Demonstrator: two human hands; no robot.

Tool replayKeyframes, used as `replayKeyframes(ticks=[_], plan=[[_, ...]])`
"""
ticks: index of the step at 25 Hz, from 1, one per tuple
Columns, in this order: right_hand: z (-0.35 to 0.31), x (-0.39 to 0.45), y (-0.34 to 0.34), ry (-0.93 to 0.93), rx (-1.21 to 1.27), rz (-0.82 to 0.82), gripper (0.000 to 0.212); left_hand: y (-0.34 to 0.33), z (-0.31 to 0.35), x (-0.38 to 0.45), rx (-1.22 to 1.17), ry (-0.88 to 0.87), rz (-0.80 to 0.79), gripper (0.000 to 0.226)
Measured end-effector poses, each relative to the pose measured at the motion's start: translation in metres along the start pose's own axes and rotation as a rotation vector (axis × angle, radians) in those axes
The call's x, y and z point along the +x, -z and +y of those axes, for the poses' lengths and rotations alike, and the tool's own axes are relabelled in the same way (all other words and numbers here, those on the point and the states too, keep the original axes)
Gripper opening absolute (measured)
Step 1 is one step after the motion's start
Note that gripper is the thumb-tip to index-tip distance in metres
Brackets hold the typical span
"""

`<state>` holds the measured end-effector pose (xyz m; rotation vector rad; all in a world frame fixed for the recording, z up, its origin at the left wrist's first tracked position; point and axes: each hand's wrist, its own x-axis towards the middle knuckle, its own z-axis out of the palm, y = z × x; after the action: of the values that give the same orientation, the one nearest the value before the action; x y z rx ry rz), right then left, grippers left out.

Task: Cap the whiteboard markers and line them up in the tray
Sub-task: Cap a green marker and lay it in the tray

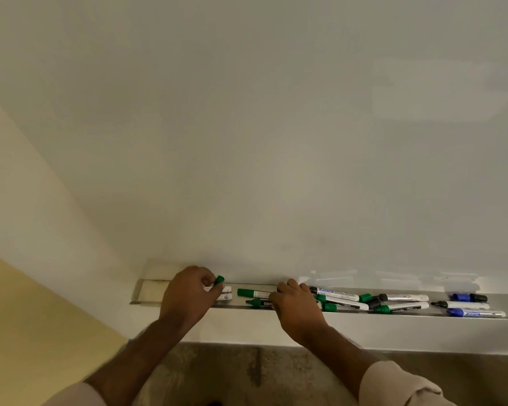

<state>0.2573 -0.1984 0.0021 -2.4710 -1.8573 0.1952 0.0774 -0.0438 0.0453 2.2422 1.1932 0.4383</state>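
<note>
Head view: left hand (pixel 188 291) pinches green cap (pixel 219 279) (tray's (pixel 147 293) left end bare).

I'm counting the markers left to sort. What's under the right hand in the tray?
The right hand covers parts of two green markers lying in the tray, one behind the other. Their right ends are hidden, so whether those markers are capped cannot be seen.

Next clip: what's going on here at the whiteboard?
A person is sorting markers in the tray under the whiteboard. The left hand pinches a green cap over a white marker; the right hand rests on two green markers. More green, black and blue markers lie jumbled to the right.
</note>
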Motion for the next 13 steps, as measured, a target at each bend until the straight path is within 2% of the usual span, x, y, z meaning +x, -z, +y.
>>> replayKeyframes(ticks=[6,13], plan=[[0.0,0.011,0.007,0.02,-0.031,-0.109,0.028,0.008,-0.003,-0.01,-0.031,0.051,-0.012,0.016],[0.0,0.002,0.009,0.031,0.031,-0.032,0.025,0.012,-0.012,-0.012,-0.038,0.006,-0.019,0.017]])
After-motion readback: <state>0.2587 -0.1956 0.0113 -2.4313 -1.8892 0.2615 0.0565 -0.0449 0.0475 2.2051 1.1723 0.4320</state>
